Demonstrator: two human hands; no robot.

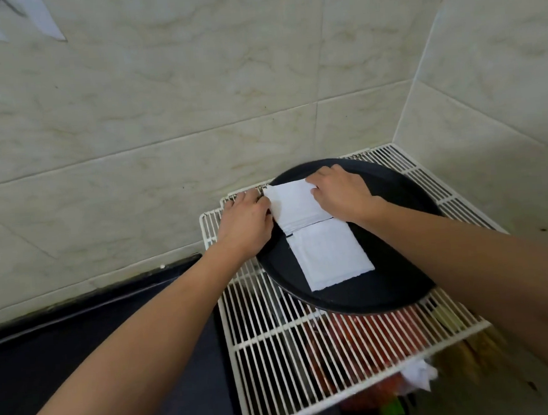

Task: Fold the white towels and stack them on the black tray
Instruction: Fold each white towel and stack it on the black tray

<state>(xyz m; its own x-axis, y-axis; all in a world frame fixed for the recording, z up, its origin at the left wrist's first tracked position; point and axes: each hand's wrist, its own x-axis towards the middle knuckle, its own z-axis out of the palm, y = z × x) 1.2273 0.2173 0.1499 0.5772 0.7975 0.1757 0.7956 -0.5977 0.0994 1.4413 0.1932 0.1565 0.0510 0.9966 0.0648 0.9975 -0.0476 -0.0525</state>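
— Towels: how to handle?
— Soft, light, limp, likely to sag; probably best pinched at opposite edges or corners.
— Looks?
— Near towel (332, 253), centre of frame: white, folded square, flat on tray (369, 288), ragged lower edge. Far towel (295, 204), just above it: white layered stack, over tray's far left rim.
— Hands?
— Left hand (246, 220) pinching its left edge, right hand (339, 193) curled round its right edge.
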